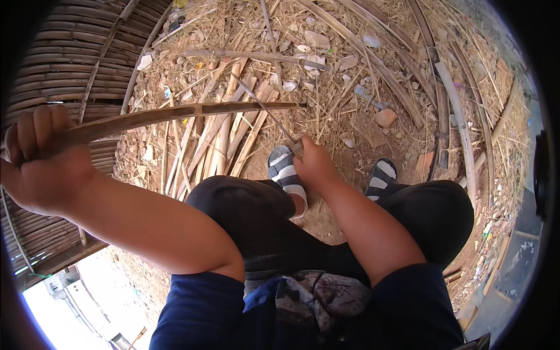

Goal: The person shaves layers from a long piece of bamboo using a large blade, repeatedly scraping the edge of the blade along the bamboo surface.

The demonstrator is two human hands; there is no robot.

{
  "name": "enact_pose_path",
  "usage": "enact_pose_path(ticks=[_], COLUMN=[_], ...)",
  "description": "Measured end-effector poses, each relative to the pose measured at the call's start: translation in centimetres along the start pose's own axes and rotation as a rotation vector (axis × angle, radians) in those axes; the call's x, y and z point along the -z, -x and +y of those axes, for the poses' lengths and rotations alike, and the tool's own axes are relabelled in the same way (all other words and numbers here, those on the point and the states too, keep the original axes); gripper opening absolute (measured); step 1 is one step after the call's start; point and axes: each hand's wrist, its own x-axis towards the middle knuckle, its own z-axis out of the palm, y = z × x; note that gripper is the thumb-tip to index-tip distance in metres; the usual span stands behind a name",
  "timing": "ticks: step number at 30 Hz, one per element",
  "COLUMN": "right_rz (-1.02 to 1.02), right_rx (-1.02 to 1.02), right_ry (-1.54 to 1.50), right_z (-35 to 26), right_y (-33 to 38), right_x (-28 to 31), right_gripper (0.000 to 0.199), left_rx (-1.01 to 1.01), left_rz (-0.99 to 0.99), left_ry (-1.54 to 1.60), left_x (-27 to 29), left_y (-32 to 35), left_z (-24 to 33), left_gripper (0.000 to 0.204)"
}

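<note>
My left hand, raised at the far left, is closed round one end of a long split bamboo strip. From there the strip runs rightward, its free end in front of my body. Low in the middle, my right hand is wrapped round the handle end of a long, thin, dark tool that looks like a knife. The tool slants up and to the left and crosses the strip near its free end; whether the two touch I cannot tell. My fingers hide most of the handle.
Several split bamboo pieces lie piled beyond my knees. Longer bamboo lengths rest at the right. Straw, stones and a brick piece litter the ground around my sandalled feet. A slatted bamboo wall stands at the left.
</note>
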Motion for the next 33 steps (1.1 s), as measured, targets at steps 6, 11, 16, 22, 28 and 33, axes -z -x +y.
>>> enact_pose_path(ticks=[6, 11, 16, 22, 28, 33], right_rz=[0.049, 0.124, 0.036, 0.029, 0.057, 0.045], right_rx=[-0.068, 0.241, -0.112, -0.095, -0.034, -0.202], right_ry=[0.005, -0.064, 0.024, -0.08, -0.05, -0.045], right_z=[-0.6, -5.1, 1.9, -1.8, 1.0, 2.3], right_y=[-0.2, 0.5, -0.5, -0.3, 0.3, -0.2], right_x=[0.6, 1.7, -1.5, 0.5, -1.3, -2.0], right_gripper=[0.033, 0.032, 0.038, 0.035, 0.04, 0.046], left_rx=[0.033, 0.05, 0.03, -0.227, -0.097, -0.19], left_rz=[0.04, -0.048, -0.068, 0.195, 0.051, 0.324], left_ry=[0.03, 0.039, 0.033, -0.303, -0.155, -0.353], left_x=[2.0, 2.4, 0.2, -4.6, -0.7, -3.3], left_y=[-0.9, -1.2, -0.5, 1.1, -0.4, 0.4], left_z=[0.2, 0.3, 0.9, -1.0, 0.0, -1.6], left_gripper=[0.032, 0.031, 0.03, 0.029, 0.033, 0.033])
